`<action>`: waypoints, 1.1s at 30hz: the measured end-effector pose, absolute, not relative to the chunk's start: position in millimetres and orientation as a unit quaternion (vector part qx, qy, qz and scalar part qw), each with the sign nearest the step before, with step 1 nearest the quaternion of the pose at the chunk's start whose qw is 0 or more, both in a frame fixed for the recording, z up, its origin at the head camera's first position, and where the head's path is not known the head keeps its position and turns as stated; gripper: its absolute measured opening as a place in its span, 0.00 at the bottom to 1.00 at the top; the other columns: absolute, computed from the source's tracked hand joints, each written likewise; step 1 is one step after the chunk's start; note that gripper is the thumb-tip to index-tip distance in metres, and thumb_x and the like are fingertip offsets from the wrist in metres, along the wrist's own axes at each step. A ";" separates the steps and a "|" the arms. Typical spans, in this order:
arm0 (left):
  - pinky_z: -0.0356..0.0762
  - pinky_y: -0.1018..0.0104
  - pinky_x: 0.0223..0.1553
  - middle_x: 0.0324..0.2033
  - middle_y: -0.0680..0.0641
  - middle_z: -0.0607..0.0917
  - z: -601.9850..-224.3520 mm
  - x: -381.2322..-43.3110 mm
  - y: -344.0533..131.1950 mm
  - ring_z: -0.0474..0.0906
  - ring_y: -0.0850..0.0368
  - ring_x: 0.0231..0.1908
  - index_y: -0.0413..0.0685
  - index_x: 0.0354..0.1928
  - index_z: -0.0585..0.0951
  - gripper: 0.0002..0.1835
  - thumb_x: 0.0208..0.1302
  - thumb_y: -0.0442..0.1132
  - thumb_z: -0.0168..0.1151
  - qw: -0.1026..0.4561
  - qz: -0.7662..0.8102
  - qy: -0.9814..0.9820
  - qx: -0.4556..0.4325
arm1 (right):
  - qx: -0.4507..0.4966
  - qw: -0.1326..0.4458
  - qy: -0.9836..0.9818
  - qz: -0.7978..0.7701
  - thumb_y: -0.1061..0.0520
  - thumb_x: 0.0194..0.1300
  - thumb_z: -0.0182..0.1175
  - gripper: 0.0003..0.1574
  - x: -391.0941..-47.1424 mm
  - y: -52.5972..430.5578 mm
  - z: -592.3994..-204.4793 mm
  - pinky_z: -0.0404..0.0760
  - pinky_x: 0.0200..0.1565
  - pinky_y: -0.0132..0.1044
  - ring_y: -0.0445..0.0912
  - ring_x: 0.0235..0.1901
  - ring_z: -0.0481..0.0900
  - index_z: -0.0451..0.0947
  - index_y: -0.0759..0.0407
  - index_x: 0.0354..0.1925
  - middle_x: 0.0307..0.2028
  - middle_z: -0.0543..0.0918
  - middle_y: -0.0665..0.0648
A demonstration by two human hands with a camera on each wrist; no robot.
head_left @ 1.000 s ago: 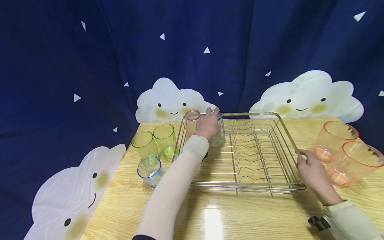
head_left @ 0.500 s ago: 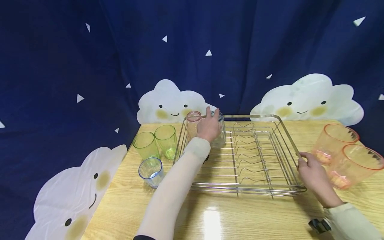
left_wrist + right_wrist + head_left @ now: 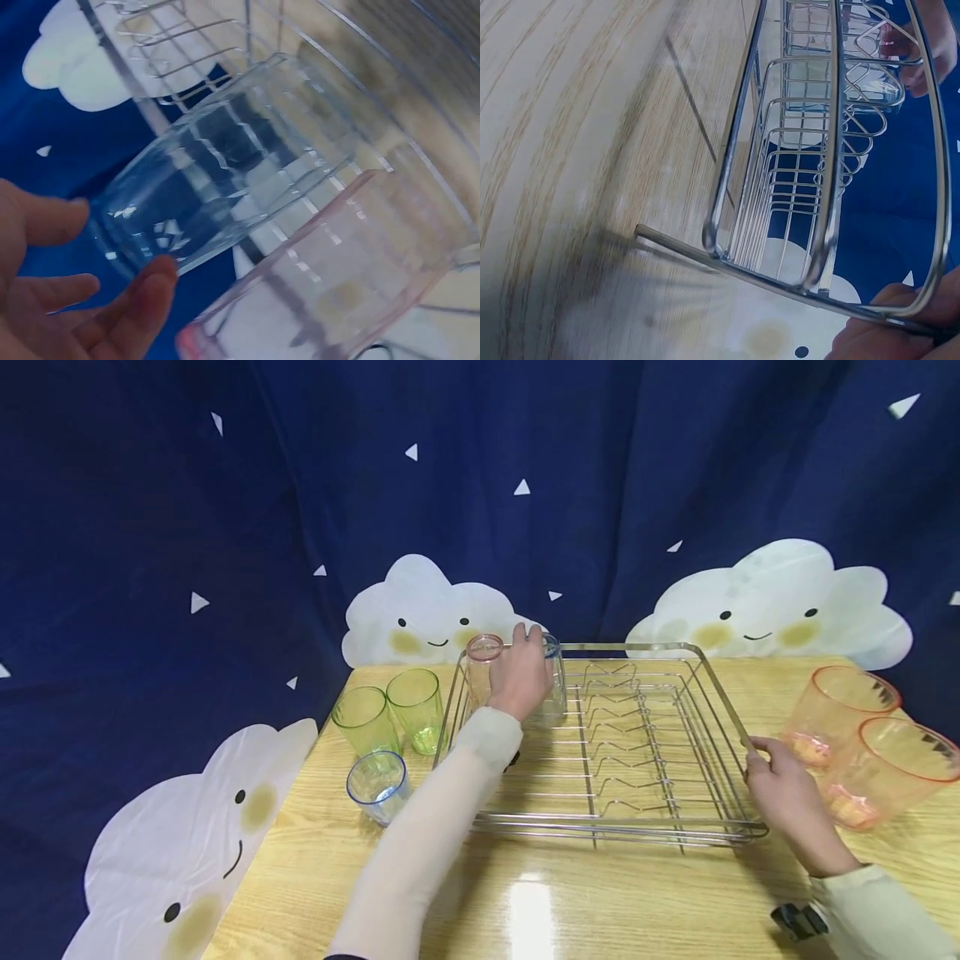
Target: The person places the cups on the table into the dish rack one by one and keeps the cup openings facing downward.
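Nearest, the wood-grained, pale yellow worktop (image 3: 607,897) carries every container, its surface glossy with one glare patch. At front left stands an upright, transparent, blue-rimmed tumbler (image 3: 377,787). Beside it sits the rectangular, open-top, silver metal wire rack (image 3: 622,822); a row of V-bent dividers runs front to back along its floor. The right hand (image 3: 787,797) has its fingers curled round the rack's right rim, grasping it. Just beyond that hand stand two upright, transparent, wide-mouthed orange tumblers (image 3: 870,772). Behind the blue-rimmed tumbler are two upright, transparent green tumblers (image 3: 415,706).

In the rack's far left corner area are a clear, pink-tinted tumbler (image 3: 330,277) and, just right of it, a clear, blue-tinted tumbler (image 3: 232,161) with faceted walls. The left hand (image 3: 520,675) places thumb and fingers about the blue-tinted tumbler's upper end; whether they grip cannot be told. Farthest hangs a navy fabric curtain (image 3: 465,410) printed with white clouds.
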State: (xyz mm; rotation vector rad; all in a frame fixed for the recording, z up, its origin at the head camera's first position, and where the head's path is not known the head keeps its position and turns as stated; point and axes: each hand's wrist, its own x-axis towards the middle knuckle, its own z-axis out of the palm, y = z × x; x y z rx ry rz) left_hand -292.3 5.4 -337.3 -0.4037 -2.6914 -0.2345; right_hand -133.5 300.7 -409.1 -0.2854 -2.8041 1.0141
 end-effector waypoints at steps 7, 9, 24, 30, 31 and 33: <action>0.82 0.51 0.31 0.53 0.47 0.84 -310.5 -263.6 -7.2 0.87 0.47 0.36 0.49 0.52 0.82 0.14 0.70 0.44 0.57 0.273 -0.134 -0.935 -0.180 | -0.092 0.075 -0.933 0.339 0.53 0.78 0.31 0.34 -134.5 300.5 -408.5 0.67 0.37 0.42 0.60 0.40 0.74 0.58 0.76 0.68 0.44 0.77 0.73; 0.80 0.50 0.32 0.49 0.49 0.87 -302.9 -256.9 -12.6 0.87 0.47 0.35 0.50 0.48 0.84 0.12 0.70 0.44 0.56 0.287 -0.136 -0.929 -0.189 | -0.093 0.075 -0.932 0.343 0.53 0.78 0.31 0.34 -134.4 300.9 -407.7 0.66 0.38 0.43 0.62 0.42 0.73 0.58 0.77 0.68 0.45 0.76 0.73; 0.82 0.56 0.28 0.39 0.54 0.89 -279.9 -214.1 -52.7 0.85 0.53 0.34 0.52 0.38 0.86 0.10 0.70 0.44 0.57 0.264 -0.195 -0.923 -0.202 | -0.089 0.063 -0.930 0.350 0.52 0.79 0.31 0.35 -136.4 303.3 -404.6 0.66 0.36 0.40 0.61 0.42 0.74 0.56 0.77 0.70 0.46 0.76 0.75; 0.73 0.61 0.21 0.31 0.53 0.89 -277.7 -194.8 -78.0 0.77 0.57 0.21 0.52 0.35 0.86 0.08 0.68 0.42 0.59 0.274 -0.214 -0.917 -0.193 | -0.091 0.064 -0.924 0.366 0.52 0.78 0.31 0.34 -137.6 302.5 -404.6 0.66 0.37 0.36 0.54 0.40 0.73 0.57 0.78 0.68 0.47 0.75 0.74; 0.72 0.61 0.21 0.30 0.53 0.89 -277.8 -192.0 -82.7 0.75 0.58 0.20 0.52 0.35 0.87 0.08 0.69 0.41 0.59 0.274 -0.217 -0.917 -0.190 | -0.091 0.064 -0.922 0.370 0.53 0.78 0.31 0.34 -137.3 302.8 -405.1 0.66 0.35 0.35 0.50 0.38 0.73 0.57 0.78 0.68 0.46 0.75 0.73; 0.72 0.62 0.22 0.30 0.52 0.89 -278.0 -186.8 -91.2 0.75 0.59 0.20 0.51 0.36 0.87 0.09 0.69 0.41 0.58 0.277 -0.225 -0.916 -0.182 | -0.090 0.066 -0.921 0.374 0.53 0.78 0.31 0.34 -136.8 303.5 -406.1 0.65 0.32 0.32 0.41 0.32 0.71 0.57 0.79 0.68 0.42 0.75 0.70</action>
